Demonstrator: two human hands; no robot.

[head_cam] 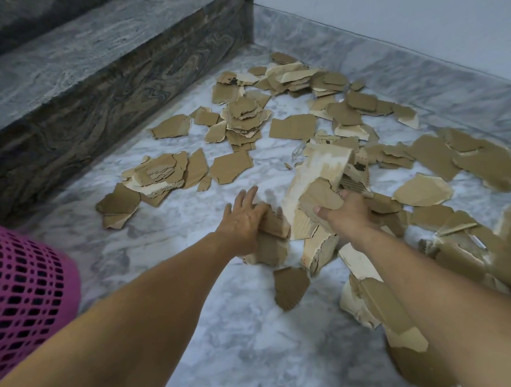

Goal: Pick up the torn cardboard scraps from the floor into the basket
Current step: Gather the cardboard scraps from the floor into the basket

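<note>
now right hand (346, 212) grips a long cardboard scrap (314, 181) pointing away.

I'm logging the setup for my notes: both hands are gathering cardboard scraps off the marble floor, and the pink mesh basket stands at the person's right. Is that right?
Not quite. The head view shows the pink mesh basket at the person's left, not the right. The rest holds: the left hand and the right hand are gathering cardboard scraps off the marble floor.

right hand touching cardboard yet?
Touching. Head view: right hand grips a stack of scraps, thumb pressed on its near edge.
</note>
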